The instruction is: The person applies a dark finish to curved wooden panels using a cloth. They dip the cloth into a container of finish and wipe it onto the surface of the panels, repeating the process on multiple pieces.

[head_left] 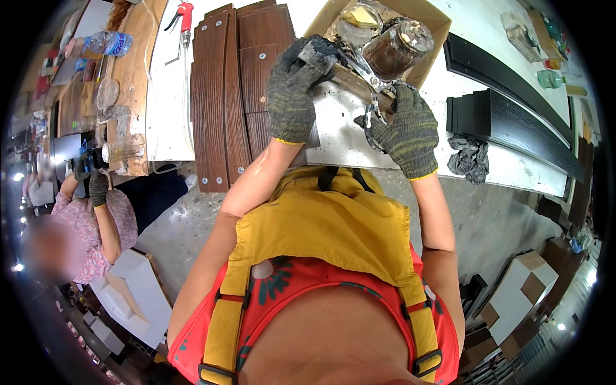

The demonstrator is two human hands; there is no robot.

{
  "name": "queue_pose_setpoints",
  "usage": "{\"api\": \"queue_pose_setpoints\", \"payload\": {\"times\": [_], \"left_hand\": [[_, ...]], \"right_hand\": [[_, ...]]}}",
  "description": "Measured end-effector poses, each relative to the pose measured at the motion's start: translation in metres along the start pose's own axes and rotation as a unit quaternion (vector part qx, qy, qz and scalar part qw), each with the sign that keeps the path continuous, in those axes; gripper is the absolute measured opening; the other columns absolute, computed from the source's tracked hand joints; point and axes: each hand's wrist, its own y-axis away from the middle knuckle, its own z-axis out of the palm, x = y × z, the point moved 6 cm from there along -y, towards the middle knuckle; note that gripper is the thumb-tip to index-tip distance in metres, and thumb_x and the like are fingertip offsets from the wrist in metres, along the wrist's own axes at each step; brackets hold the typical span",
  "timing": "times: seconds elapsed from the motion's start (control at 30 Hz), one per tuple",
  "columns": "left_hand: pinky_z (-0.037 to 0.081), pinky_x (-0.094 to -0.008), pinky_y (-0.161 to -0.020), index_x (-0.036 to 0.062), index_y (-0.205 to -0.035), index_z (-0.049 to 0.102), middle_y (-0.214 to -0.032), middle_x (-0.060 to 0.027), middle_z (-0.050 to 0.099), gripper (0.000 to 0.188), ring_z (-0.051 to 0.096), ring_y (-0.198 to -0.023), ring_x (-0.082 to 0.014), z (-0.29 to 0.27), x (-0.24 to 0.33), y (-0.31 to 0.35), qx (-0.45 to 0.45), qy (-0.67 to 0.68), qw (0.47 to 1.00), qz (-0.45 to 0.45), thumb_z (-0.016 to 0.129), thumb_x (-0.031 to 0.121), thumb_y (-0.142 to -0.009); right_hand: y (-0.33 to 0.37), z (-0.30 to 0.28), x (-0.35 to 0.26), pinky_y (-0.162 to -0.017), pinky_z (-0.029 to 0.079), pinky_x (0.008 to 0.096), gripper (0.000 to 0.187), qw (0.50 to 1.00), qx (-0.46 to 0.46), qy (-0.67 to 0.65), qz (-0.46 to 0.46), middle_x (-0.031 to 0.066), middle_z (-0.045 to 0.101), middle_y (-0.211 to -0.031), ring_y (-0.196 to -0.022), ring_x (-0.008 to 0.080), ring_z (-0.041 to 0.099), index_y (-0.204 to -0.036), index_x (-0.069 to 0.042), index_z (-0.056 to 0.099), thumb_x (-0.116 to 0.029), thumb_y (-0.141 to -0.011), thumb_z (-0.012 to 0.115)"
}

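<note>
Both my hands wear dark grey-green knit gloves and work over the white table, in front of an open cardboard box (pixel 441 24). My left hand (pixel 289 93) is closed on a worn, dark-grey smeared piece (pixel 318 59), whose kind I cannot make out. My right hand (pixel 407 131) is curled around a shiny, stained metal tool (pixel 372 82), possibly scissors or pliers. A brownish wooden strip (pixel 353 82) lies between my hands, behind the tool. In the box stand a glass jar of brown stuff (pixel 394 51) and a clear container with something yellow (pixel 360 17).
Dark brown wood panels (pixel 221 102) lie left of my hands, with a red-handled air gun (pixel 183 16) beyond. Black panels (pixel 507 125) and a crumpled dark rag (pixel 469 158) are at right. A gloved co-worker (pixel 106 224) sits at far left near a wooden bench (pixel 135 70).
</note>
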Motion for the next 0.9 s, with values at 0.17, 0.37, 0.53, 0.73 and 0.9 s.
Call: {"api": "queue_pose_setpoints", "payload": {"times": [0.17, 0.37, 0.53, 0.73, 0.9], "left_hand": [[0.050, -0.0270, -0.085, 0.0016, -0.124, 0.057, -0.105, -0.0052, 0.065, 0.035, 0.062, -0.094, -0.0139, 0.006, -0.007, 0.003, 0.021, 0.046, 0.998, -0.036, 0.063, 0.009, -0.090], [0.051, -0.0274, -0.082, 0.0008, -0.124, 0.057, -0.105, -0.0061, 0.065, 0.035, 0.062, -0.092, -0.0142, 0.008, -0.010, 0.005, 0.004, 0.034, 0.998, -0.055, 0.062, 0.009, -0.090], [0.051, -0.0287, -0.083, 0.0004, -0.122, 0.058, -0.105, -0.0062, 0.065, 0.033, 0.062, -0.091, -0.0148, 0.006, -0.013, 0.004, -0.002, 0.037, 0.998, -0.050, 0.061, 0.008, -0.091], [0.052, -0.0295, -0.083, 0.0008, -0.120, 0.059, -0.108, -0.0066, 0.064, 0.028, 0.062, -0.092, -0.0150, 0.005, -0.015, 0.002, -0.021, 0.045, 0.998, -0.049, 0.059, 0.008, -0.093], [0.053, -0.0293, -0.084, 0.0000, -0.119, 0.060, -0.108, -0.0080, 0.064, 0.027, 0.062, -0.095, -0.0165, 0.006, -0.016, 0.001, -0.014, 0.017, 0.999, -0.042, 0.058, 0.007, -0.093]], "right_hand": [[0.001, 0.009, 0.008, -0.081, 0.050, 0.0441, 0.074, 0.999, -0.018, 0.028, -0.005, 0.0192, 0.062, -0.103, -0.093, 0.0355, 0.063, -0.116, 0.000, 0.056, -0.050, -0.067, 0.078], [-0.004, -0.001, 0.006, -0.079, 0.051, 0.0424, 0.059, 1.000, -0.010, 0.025, -0.015, 0.0168, 0.064, -0.099, -0.089, 0.0344, 0.064, -0.113, -0.002, 0.057, -0.037, -0.070, 0.076], [-0.005, -0.003, 0.009, -0.081, 0.052, 0.0423, 0.058, 1.000, -0.009, 0.000, -0.029, 0.0167, 0.064, -0.104, -0.093, 0.0346, 0.064, -0.115, -0.004, 0.057, -0.036, -0.070, 0.076], [-0.006, 0.002, 0.015, -0.082, 0.052, 0.0417, 0.061, 0.998, -0.049, 0.036, -0.016, 0.0180, 0.065, -0.108, -0.095, 0.0350, 0.065, -0.119, -0.004, 0.057, -0.037, -0.072, 0.076], [-0.008, 0.001, 0.018, -0.080, 0.053, 0.0405, 0.071, 0.998, -0.050, 0.038, -0.030, 0.0189, 0.066, -0.104, -0.092, 0.0332, 0.066, -0.118, 0.001, 0.058, -0.051, -0.072, 0.073]]}}
